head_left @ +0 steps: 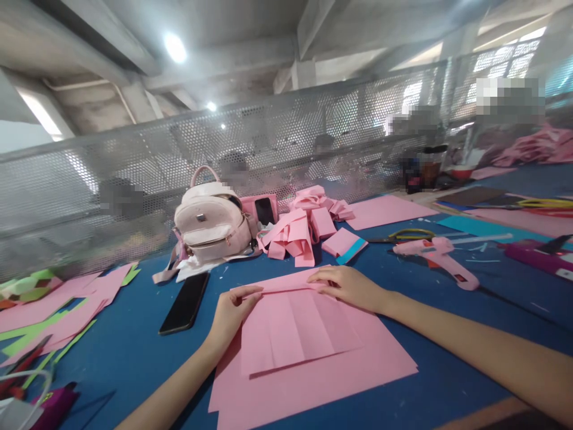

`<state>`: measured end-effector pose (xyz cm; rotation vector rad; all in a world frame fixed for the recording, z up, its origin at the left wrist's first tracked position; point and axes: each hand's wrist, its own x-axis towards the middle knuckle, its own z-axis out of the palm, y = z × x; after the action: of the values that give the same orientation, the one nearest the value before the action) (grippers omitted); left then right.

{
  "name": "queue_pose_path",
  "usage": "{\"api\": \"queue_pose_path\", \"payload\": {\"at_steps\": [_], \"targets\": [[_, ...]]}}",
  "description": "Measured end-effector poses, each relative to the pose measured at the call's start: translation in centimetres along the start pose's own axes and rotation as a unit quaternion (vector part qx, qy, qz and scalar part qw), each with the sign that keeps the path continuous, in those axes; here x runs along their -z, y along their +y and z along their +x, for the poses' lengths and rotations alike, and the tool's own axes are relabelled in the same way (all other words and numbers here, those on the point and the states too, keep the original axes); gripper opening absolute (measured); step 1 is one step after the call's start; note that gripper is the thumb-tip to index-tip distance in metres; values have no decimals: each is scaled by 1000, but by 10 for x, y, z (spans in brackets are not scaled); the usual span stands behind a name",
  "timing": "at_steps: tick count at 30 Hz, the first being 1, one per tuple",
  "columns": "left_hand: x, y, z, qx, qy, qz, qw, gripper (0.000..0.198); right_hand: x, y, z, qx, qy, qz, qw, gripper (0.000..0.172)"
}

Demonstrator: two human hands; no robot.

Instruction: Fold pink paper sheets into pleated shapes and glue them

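On a blue table [134, 322] before a perforated screen [268, 134], left hand [233, 312] and right hand [344, 286] pinch creased pink paper [298, 331].

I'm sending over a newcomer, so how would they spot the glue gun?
On the blue table, find the pink sheets under the person's hands. To the right of the right hand, past the forearm, the glue gun lies beside yellow-handled scissors. Its pistol shape, pink body and dark cord set it apart.
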<state>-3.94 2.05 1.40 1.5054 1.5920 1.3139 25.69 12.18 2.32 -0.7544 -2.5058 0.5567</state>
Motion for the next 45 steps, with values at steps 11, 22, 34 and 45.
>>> {"api": "queue_pose_path", "payload": {"at_steps": [11,22,34,45], "targets": [[1,0,0,-9,9,14,1000,44,3,0,0,54,-25,-87,994,27],[2,3,-1,-12,-1,-6,1000,32,0,-3,2,93,-20,-139,986,27],[0,-5,5,-1,-42,-30,999,33,-2,6,6,-36,41,95,994,44],[3,-2,7,15,-104,-61,993,27,-5,10,12,-77,39,240,967,51]]}}
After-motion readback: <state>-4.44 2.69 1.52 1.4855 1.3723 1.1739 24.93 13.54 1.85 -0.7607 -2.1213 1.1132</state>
